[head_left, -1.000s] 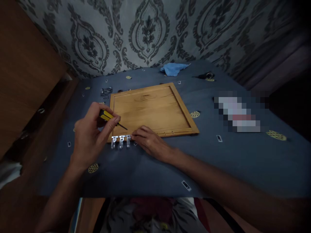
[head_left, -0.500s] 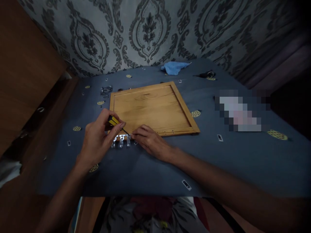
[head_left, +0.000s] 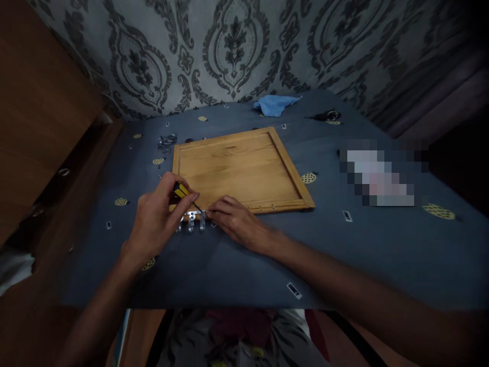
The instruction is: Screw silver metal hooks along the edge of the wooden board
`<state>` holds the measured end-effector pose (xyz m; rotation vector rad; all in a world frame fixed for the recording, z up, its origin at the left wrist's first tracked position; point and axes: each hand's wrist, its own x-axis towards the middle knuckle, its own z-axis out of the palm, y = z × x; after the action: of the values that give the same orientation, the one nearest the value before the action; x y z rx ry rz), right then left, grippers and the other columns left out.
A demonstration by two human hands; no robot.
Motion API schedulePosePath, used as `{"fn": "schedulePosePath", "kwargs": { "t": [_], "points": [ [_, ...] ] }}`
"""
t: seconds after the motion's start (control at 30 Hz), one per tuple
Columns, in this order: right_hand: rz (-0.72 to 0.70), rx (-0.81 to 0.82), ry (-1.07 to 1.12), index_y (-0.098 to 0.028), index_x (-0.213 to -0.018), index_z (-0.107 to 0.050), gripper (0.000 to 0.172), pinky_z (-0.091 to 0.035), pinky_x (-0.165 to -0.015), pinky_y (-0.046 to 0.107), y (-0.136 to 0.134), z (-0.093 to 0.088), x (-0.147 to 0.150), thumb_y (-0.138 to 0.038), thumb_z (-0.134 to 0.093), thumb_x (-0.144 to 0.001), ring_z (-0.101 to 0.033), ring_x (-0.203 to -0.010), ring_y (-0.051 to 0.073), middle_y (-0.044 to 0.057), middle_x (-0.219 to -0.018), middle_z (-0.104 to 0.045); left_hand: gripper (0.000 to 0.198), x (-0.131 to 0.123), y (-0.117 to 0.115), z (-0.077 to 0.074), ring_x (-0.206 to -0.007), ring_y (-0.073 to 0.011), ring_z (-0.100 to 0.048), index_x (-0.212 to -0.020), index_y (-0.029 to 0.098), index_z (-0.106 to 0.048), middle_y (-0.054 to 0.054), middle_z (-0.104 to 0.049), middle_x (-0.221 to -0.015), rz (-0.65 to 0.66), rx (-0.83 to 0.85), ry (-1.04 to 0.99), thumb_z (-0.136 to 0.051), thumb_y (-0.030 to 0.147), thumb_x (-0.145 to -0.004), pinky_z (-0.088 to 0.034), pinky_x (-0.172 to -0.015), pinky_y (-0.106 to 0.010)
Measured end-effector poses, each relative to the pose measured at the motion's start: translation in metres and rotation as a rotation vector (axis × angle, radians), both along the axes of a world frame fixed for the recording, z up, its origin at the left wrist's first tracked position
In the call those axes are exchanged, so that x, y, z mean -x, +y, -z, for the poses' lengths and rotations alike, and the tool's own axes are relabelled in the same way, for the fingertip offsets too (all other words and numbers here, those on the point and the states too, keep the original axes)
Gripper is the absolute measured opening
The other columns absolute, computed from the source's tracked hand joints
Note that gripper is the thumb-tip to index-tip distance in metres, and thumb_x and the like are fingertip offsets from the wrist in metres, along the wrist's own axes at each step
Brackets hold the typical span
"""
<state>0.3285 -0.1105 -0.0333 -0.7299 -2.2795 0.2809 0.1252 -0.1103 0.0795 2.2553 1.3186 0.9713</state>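
Dark-blue patterned tablecloth (head_left: 229,278) beneath grip. Left hand (head_left: 153,214) pinches yellow-and-black-handled screwdriver (head_left: 181,190); tip, raised second ago, now down at silver metal hook strip (head_left: 192,216), so work seems centred there. Right hand (head_left: 242,226) beside tip, pinch unclear, over near edge of framed honey-brown wooden panel (head_left: 233,171).

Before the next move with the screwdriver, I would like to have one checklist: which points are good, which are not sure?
1. Left hand grips the screwdriver by its handle: ok.
2. Screwdriver tip is down at the right end of the metal hook strip: ok.
3. Tip is seated in a screw: cannot tell, too small and close to the fingers.
4. Right hand is at the strip's right end: ok; whether it pinches anything, cannot tell.
5. Wooden board lies on the covered table: ok.
6. Blue cloth is apart from both hands: ok, beyond the board.
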Motion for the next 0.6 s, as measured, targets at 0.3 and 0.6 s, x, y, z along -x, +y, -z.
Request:
{"fn": "schedulePosePath", "kwargs": {
  "t": [0.3,0.6],
  "points": [
    [0.010,-0.003,-0.002,-0.013,-0.112,-0.073,0.027,-0.055,-0.086,0.040,0.001,0.005,0.001,-0.016,-0.046,-0.107,-0.058,-0.096,0.025,0.012,-0.102,-0.071,0.028,0.011,0.002,-0.011,-0.086,-0.0184,-0.076,-0.129,0.024,-0.052,-0.009,-0.074,-0.113,0.233,0.126,0.109,-0.049,0.038,-0.105,-0.059,-0.065,-0.025],
    [0.008,0.016,-0.010,-0.013,-0.109,-0.073,0.021,-0.052,-0.086,0.037,0.001,0.004,0.001,-0.014,-0.053,-0.105,-0.057,-0.096,0.023,0.012,-0.103,-0.070,0.012,0.010,0.003,-0.009,-0.076,-0.0179,-0.076,-0.109,0.025,-0.056,-0.003,-0.077,-0.091,0.163,0.044,0.107,-0.059,0.033,-0.101,-0.054,-0.059,-0.024]
  ]
}}
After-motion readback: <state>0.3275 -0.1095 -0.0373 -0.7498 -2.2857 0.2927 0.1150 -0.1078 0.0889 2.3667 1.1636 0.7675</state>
